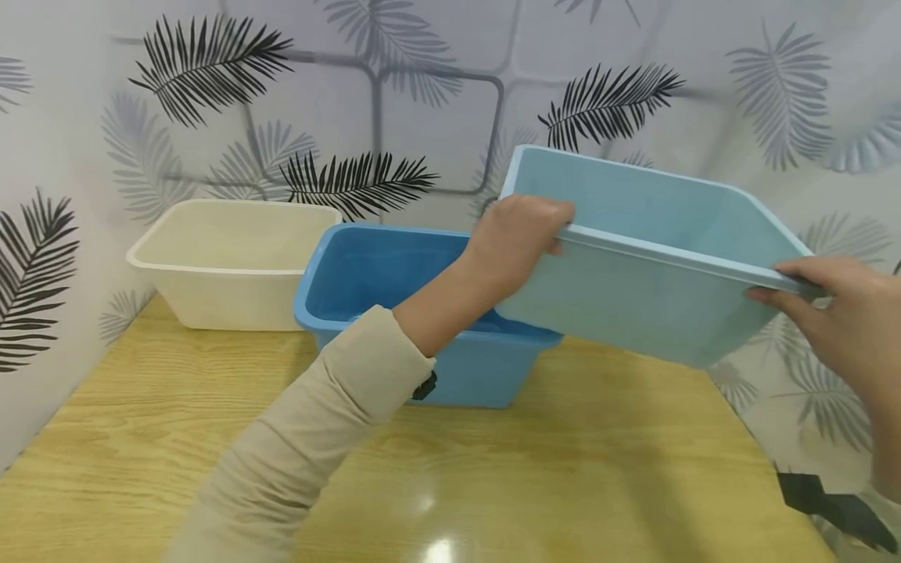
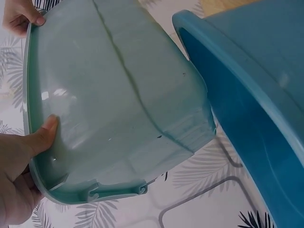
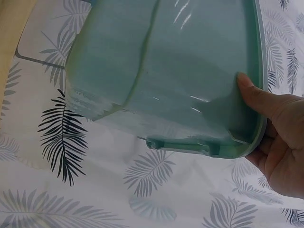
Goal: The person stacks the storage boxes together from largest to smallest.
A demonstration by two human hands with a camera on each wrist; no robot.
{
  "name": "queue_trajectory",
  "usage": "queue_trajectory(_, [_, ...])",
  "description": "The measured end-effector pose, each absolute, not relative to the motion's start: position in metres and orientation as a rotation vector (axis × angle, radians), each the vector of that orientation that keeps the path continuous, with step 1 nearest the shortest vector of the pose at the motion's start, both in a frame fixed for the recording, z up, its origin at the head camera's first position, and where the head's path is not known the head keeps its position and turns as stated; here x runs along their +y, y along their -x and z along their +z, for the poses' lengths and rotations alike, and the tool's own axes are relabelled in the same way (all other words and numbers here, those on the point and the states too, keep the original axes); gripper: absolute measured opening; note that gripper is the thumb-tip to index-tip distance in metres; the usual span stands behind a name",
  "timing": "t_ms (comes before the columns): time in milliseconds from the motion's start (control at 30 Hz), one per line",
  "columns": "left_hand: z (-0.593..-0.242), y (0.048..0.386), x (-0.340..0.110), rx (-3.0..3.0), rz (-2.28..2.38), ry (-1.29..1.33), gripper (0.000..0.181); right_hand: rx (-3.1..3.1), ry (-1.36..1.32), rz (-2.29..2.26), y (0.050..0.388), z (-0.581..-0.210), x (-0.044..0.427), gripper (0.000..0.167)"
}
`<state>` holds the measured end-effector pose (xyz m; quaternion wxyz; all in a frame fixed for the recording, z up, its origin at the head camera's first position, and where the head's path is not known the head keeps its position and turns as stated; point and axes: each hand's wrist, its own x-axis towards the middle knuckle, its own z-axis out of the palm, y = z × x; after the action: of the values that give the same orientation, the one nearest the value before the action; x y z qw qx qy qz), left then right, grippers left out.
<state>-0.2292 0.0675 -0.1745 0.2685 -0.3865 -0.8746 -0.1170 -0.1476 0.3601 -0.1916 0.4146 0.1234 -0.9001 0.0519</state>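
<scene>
A pale blue-green plastic bin is held up in the air above the table's right side, tilted down to the right. My left hand grips its rim near the left front corner, fingers over the edge. At the right front corner my right hand pinches the rim between thumb and fingers. The left wrist view shows the bin's outer wall with the left thumb against it; the right wrist view shows the right thumb pressing the wall likewise. Behind my left forearm, a darker blue bin stands on the table, partly hidden.
On the back left of the wooden table stands a cream bin, touching or very near the blue one. A wall with leaf-patterned covering rises behind. The table's right edge slants close under the raised bin.
</scene>
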Motion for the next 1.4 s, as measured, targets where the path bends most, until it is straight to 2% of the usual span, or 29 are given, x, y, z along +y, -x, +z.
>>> queue_trajectory(233, [-0.167,0.225,0.053,-2.351,-0.334,1.017,0.019,-2.209,-0.285,0.084,0.147,-0.188,0.345,0.083])
queue_trajectory(600, [-0.167,0.222,0.035,-2.382,-0.359,0.999,0.021,-2.148,-0.362,0.188,0.151,-0.189,0.327,0.067])
queue_trajectory(933, [-0.175,0.225,0.015,-2.352,-0.387,0.946,0.022,-2.111,-0.422,0.151,0.159,-0.191,0.31,0.063])
queue_trajectory(1033, [-0.176,0.224,0.01,-2.335,-0.394,0.933,0.022,-2.116,-0.416,0.166,0.16,-0.191,0.304,0.057])
queue_trajectory(1233, [-0.178,0.224,0.002,-2.371,-0.384,0.883,0.023,-2.134,-0.384,0.231,0.164,-0.19,0.291,0.029])
queue_trajectory(1400, [-0.181,0.226,-0.006,-2.406,-0.373,0.827,0.025,-2.13,-0.374,0.266,0.169,-0.193,0.28,0.026])
